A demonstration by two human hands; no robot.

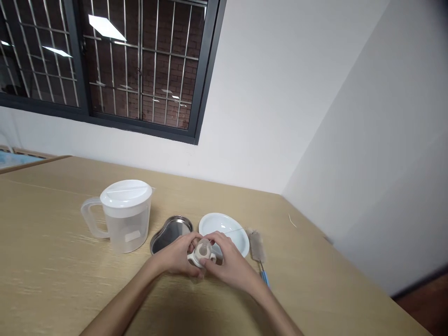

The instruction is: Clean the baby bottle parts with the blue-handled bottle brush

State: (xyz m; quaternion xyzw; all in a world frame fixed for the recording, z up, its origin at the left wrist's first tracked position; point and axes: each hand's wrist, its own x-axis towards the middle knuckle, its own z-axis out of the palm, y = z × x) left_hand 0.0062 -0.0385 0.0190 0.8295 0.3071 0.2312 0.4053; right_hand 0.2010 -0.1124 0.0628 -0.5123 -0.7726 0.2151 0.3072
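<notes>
L hand (pixel 177 256) angles up from lower L, wrist bent inward, fingers curled round L side of a small white-handled bottle (pixel 203 249); R hand (pixel 229 262) reaches in from lower R, thumb & arched fingers pinching its R side. Bottle's btwn both, nr side of kidney tray (pixel 170 232) & white bowl (pixel 224 223).

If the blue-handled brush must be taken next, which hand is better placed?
Probably the right hand: the brush lies to its right, farther from the left hand. Both hands hold the two-handled bottle top.
</notes>
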